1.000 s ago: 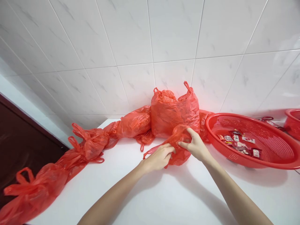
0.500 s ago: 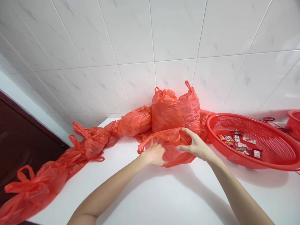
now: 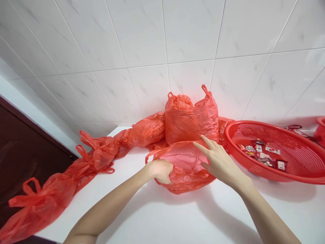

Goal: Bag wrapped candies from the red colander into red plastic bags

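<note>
A thin red plastic bag (image 3: 186,162) lies on the white table with its mouth spread wide, showing its pinkish inside. At the bag's left rim, my left hand (image 3: 160,171) is closed with its fingers curled on the plastic; its fingertips are partly hidden. Over the right rim my right hand (image 3: 220,159) is open, fingers apart and reaching across the edge of the mouth. Just behind stands a full red plastic bag (image 3: 191,123) with upright handles, against the wall.
Several tied red plastic bags (image 3: 99,152) run along the table's back and left edge. On the right a red plastic strainer basket (image 3: 302,159) holds small wrapped packets (image 3: 264,156). Part of another red container (image 3: 321,132) shows at the far right. White tiles (image 3: 142,37) cover the wall.
The bag's mouth has opened wider and its front edge has come nearer to me. My left hand has curled at the left rim; my right hand has spread and shifted slightly right.
</note>
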Available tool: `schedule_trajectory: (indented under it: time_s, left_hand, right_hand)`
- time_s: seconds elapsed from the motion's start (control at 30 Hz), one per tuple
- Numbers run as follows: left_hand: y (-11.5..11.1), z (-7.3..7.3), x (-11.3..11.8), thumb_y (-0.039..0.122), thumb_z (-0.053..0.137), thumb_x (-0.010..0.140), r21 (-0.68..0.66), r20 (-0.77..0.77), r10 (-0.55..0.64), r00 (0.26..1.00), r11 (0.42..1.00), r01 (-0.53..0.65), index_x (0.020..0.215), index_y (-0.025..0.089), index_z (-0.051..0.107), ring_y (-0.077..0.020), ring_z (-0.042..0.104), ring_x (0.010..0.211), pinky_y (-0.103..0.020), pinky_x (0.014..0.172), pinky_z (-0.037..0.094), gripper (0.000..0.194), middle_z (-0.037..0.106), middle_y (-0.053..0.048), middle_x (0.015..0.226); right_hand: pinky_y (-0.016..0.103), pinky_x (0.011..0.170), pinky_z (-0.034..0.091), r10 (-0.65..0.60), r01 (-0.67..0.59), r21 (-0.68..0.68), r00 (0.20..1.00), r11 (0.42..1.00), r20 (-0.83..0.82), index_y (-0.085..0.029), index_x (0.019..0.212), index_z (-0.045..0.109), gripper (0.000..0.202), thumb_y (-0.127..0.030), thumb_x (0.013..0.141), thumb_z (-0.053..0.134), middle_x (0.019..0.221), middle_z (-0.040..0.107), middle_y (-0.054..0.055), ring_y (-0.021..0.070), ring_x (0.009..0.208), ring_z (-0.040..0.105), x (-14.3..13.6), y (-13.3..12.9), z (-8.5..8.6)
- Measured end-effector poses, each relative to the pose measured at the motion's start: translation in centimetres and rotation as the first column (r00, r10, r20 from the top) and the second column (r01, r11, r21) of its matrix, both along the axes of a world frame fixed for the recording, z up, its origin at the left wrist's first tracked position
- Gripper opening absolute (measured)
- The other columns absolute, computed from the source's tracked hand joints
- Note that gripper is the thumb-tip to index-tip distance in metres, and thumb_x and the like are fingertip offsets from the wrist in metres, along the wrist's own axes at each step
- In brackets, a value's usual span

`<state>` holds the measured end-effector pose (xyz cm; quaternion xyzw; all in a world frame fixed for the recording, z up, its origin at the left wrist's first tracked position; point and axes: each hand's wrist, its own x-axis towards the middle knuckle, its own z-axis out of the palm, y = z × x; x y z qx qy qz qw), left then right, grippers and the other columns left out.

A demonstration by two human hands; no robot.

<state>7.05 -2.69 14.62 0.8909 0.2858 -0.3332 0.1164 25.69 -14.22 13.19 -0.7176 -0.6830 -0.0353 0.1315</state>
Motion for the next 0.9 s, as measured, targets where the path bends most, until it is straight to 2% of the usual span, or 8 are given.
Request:
schedule_trajectory:
  time_s: [0.07,0.17,0.3,0.4,0.53,0.63,0.77,0.9]
  left_hand:
    - [0.0,-0.3,0.4,0.021,0.060,0.063,-0.036,0.011,-0.010,1.000,0.999,0.010,0.042,0.023,0.038,-0.0229,0.055,0.054,-0.032,0.054,0.043,0.031,0.050,-0.003,0.045]
    - [0.1,-0.7,0.8,0.023,0.060,0.065,-0.075,0.040,-0.043,0.998,0.996,0.046,0.040,0.023,0.038,-0.0189,0.048,0.048,-0.030,0.051,0.040,0.034,0.046,0.000,0.041]
    - [0.8,-1.6,0.5,0.025,0.061,0.071,-0.106,0.090,-0.061,0.994,0.992,0.071,0.039,0.022,0.037,-0.0142,0.036,0.041,-0.029,0.045,0.030,0.040,0.035,0.003,0.038]
    - [1.6,-2.3,-0.1,0.032,0.061,0.079,-0.135,0.169,-0.057,0.984,0.988,0.080,0.042,0.021,0.043,-0.0128,0.038,0.043,-0.027,0.047,0.030,0.042,0.041,0.003,0.041]
    - [1.8,-2.3,-0.3,0.035,0.062,0.086,-0.183,0.451,-0.079,0.889,0.967,0.179,0.080,0.024,0.074,-0.0196,0.067,0.085,-0.025,0.073,0.046,0.017,0.077,-0.001,0.088]
    - [1.0,-1.7,-0.2,0.027,0.061,0.090,-0.204,0.651,-0.068,0.756,0.944,0.261,0.104,0.024,0.075,-0.0220,0.066,0.112,-0.029,0.096,0.046,0.020,0.075,-0.003,0.117]
    - [-0.5,-1.2,-1.4,0.022,0.056,0.094,-0.149,0.850,-0.030,0.526,0.944,0.295,0.101,0.020,0.076,-0.0191,0.069,0.109,-0.028,0.097,0.050,0.021,0.074,-0.007,0.118]
    - [-1.7,-1.6,-4.5,0.023,0.056,0.095,-0.041,0.964,-0.030,0.266,0.965,0.258,0.099,0.018,0.076,-0.0198,0.070,0.105,-0.031,0.095,0.053,0.022,0.075,-0.010,0.112]
  right_hand:
    - [0.049,0.106,0.045,0.186,-0.183,0.102,0.982,0.978,-0.022,-0.029,0.138,0.059,0.059,-0.005,0.084,0.053,0.156,0.046,0.012,0.0309,0.138,0.048,-0.6,-0.5,0.2]
    - [0.042,0.101,0.047,0.359,-0.365,-0.044,0.927,0.930,-0.113,-0.027,0.119,0.070,0.050,-0.001,0.080,0.055,0.128,0.069,0.009,0.0260,0.120,0.062,-1.3,0.0,-0.7]
    - [0.037,0.093,0.050,0.136,-0.200,-0.455,0.976,0.868,-0.171,-0.022,0.107,0.074,0.051,0.005,0.066,0.062,0.108,0.075,0.011,0.0288,0.112,0.067,-0.4,1.5,-3.4]
    - [0.036,0.085,0.053,0.018,-0.102,-0.548,0.987,0.830,-0.157,-0.018,0.113,0.073,0.055,0.005,0.064,0.062,0.112,0.074,0.014,0.0308,0.109,0.069,1.1,2.0,-4.8]
    - [0.038,0.094,0.053,0.061,-0.209,-0.469,0.948,0.858,-0.311,-0.023,0.122,0.072,0.054,-0.010,0.069,0.072,0.124,0.072,0.012,0.0311,0.115,0.067,2.6,0.5,-3.1]
    - [0.042,0.102,0.051,0.184,-0.390,-0.179,0.730,0.903,-0.658,-0.028,0.123,0.073,0.047,-0.034,0.076,0.076,0.129,0.071,0.008,0.0318,0.120,0.065,4.5,-1.7,0.6]
    - [0.045,0.097,0.055,0.045,-0.048,0.019,0.633,0.999,-0.773,-0.029,0.124,0.071,0.050,-0.052,0.080,0.071,0.129,0.071,0.012,0.0333,0.118,0.067,11.0,-4.5,3.8]
    - [0.048,0.074,0.056,-0.437,0.446,-0.123,0.719,0.886,-0.540,-0.023,0.146,0.055,0.095,-0.037,0.056,0.082,0.137,0.060,0.030,0.0413,0.102,0.072,19.8,-7.0,-1.2]
